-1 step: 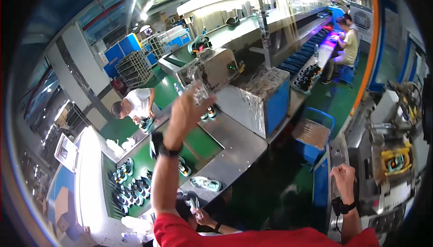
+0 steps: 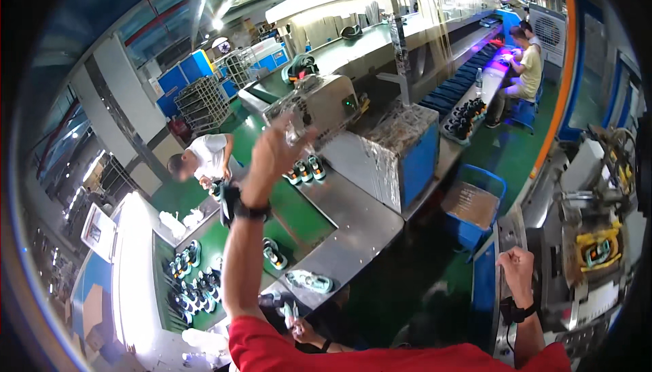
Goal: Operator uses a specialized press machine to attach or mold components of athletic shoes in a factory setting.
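On the far left, dark shoes with pale soles (image 2: 197, 290) stand in rows on a green surface. The left hand (image 2: 275, 154), blurred, is raised with its fingers spread, grasping nothing visible. Just beyond it, a short row of dark shoes with orange patches (image 2: 306, 169) sits on the metal table (image 2: 373, 221); nearer lies a pale mint shoe (image 2: 309, 281). At right, the right hand (image 2: 517, 271) is clenched beside a machine (image 2: 577, 298), where a pale-and-dark shoe (image 2: 598, 253) sits within a yellow holder (image 2: 582, 263).
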